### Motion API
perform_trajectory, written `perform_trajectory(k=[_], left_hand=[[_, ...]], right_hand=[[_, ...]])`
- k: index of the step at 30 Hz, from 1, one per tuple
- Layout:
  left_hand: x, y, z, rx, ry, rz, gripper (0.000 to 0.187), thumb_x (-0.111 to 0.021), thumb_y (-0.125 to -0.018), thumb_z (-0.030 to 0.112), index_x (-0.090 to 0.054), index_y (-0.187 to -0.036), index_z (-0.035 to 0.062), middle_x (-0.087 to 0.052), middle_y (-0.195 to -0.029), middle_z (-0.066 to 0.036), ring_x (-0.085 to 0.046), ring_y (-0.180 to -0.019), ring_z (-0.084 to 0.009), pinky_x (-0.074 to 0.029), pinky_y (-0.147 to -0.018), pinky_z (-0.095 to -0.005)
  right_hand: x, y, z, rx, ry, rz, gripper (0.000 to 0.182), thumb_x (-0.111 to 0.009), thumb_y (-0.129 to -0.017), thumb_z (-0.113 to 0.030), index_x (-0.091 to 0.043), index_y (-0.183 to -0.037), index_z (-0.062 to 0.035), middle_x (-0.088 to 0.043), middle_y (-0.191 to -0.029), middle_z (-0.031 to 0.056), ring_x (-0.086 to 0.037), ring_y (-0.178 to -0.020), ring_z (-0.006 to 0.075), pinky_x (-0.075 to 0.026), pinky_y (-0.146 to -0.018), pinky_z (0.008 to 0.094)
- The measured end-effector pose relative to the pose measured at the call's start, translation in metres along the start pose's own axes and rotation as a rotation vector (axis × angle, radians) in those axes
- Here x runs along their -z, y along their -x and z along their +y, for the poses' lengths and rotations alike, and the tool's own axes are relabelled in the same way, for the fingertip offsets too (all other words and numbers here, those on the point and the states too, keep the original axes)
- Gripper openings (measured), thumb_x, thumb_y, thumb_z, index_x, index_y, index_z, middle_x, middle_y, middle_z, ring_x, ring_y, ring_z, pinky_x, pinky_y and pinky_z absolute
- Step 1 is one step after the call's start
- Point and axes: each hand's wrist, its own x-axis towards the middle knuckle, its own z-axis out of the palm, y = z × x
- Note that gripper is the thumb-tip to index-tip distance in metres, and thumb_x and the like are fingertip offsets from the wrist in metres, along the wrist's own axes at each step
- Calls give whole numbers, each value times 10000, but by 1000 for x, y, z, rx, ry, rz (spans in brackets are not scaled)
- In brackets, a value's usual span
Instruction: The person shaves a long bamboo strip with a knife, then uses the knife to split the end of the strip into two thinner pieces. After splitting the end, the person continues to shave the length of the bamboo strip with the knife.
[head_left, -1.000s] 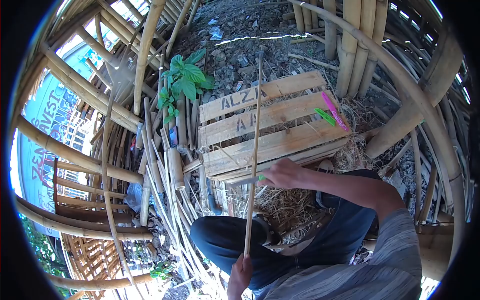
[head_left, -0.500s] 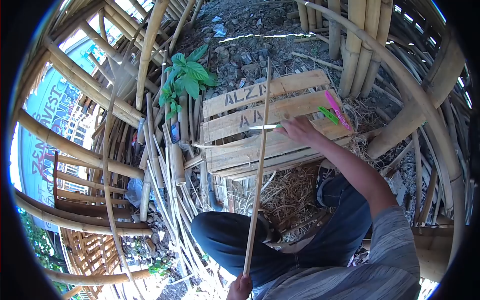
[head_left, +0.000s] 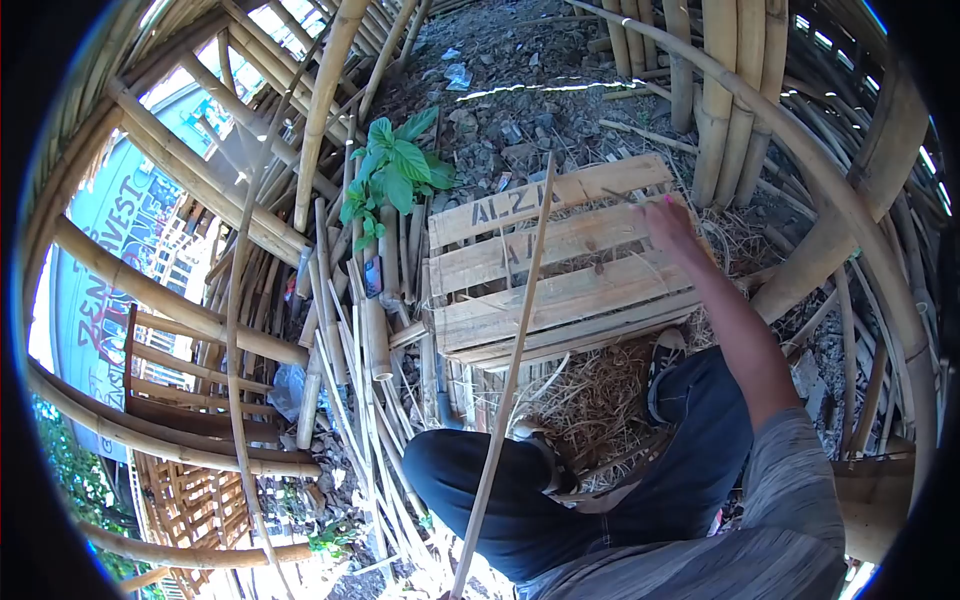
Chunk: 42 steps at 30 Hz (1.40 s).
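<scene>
My right hand (head_left: 668,226) is over the right end of the slatted wooden crate (head_left: 560,255), fingers closed. A bit of pink (head_left: 668,200) shows at its fingertips, and a thin dark shape (head_left: 628,196) lies just left of them; what the fingers hold is too small to tell. A long, narrow bamboo strip (head_left: 520,330) slants across the view in front of the crate, its lower end running out at the bottom edge. My left hand is out of view below that end.
Thin bamboo strips (head_left: 372,430) lie in a bundle left of my knees. A leafy green plant (head_left: 395,170) grows behind them. Thick bamboo poles (head_left: 735,110) stand at the back right. Straw and shavings (head_left: 600,400) cover the ground between my feet.
My right hand has moved right and up, from beside the strip to the crate's right end. The white blade and the green item no longer show. The strip's lower end has shifted down and left.
</scene>
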Motion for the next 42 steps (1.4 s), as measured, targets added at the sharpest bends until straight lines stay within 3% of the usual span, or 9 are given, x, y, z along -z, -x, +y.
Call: perform_trajectory(k=[5,7,9,11,13,22,26,29,42], left_hand=[[20,-50,-31,-358,-908,115,319,-430,-972,239,-490,-1232,65,-580,-847,-17,-530,-652,-108,-420,-508,-241],[16,-92,-47,-204,-426,114,273,-455,-941,180,-539,-1171,58,-565,-981,-71,-563,-806,-154,-463,-566,-293],[-36,-107,-26,-1038,-1919,66,267,-497,-888,124,-559,-1139,56,-528,-1019,-127,-561,-895,-226,-483,-607,-343],[-82,-116,-16,-825,-1413,24,308,-543,-866,134,-528,-1152,20,-533,-1041,-208,-558,-859,-357,-491,-626,-420],[-172,-78,54,-50,-351,-64,380,-349,-991,339,-456,-758,58,-411,-527,-20,-419,-427,-128,-313,-420,-299],[-234,-123,56,-625,-832,67,341,-353,-995,274,-417,-768,27,-428,-521,-129,-437,-423,-267,-327,-421,-376],[-230,-97,62,-556,-891,92,315,-372,-988,252,-429,-799,6,-436,-546,-197,-471,-494,-352,-355,-472,-406],[-213,-92,47,-427,-810,100,397,-324,-1001,331,-443,-740,56,-439,-579,-3,-370,-481,-87,-302,-443,-280],[-236,-129,117,19,-36,-427,383,-297,-986,444,-405,-833,110,-284,-552,52,-240,-396,-34,-193,-326,-186]], right_hand=[[23,4,-35,-58,-224,219,615,-346,-937,-505,-637,-762,8,-618,-687,213,-618,-697,379,-486,-653,469],[28,20,-60,29,-315,37,640,-343,-929,-533,-613,-714,6,-618,-677,203,-623,-664,382,-491,-641,477],[49,40,-86,101,-398,-180,637,-363,-923,-542,-592,-687,3,-598,-629,189,-616,-622,367,-492,-602,470],[49,59,-103,192,-400,-193,637,-381,-918,-547,-575,-659,1,-573,-589,178,-613,-594,339,-488,-570,461],[48,76,-113,284,-430,-232,640,-385,-916,-550,-569,-651,3,-557,-561,170,-608,-570,330,-483,-558,457],[34,178,-152,804,-551,-282,529,-433,-920,-487,-637,-741,-33,-538,-484,161,-560,-441,312,-460,-468,419],[12,108,-122,459,-366,-268,511,-427,-926,-472,-626,-751,-35,-554,-508,130,-561,-442,290,-470,-469,417],[13,81,-100,395,-285,-40,516,-419,-933,-465,-593,-687,-46,-513,-476,90,-501,-381,243,-451,-433,402],[46,149,-150,746,-491,-380,490,-459,-919,-458,-611,-696,-49,-557,-504,115,-530,-381,271,-446,-416,400]])
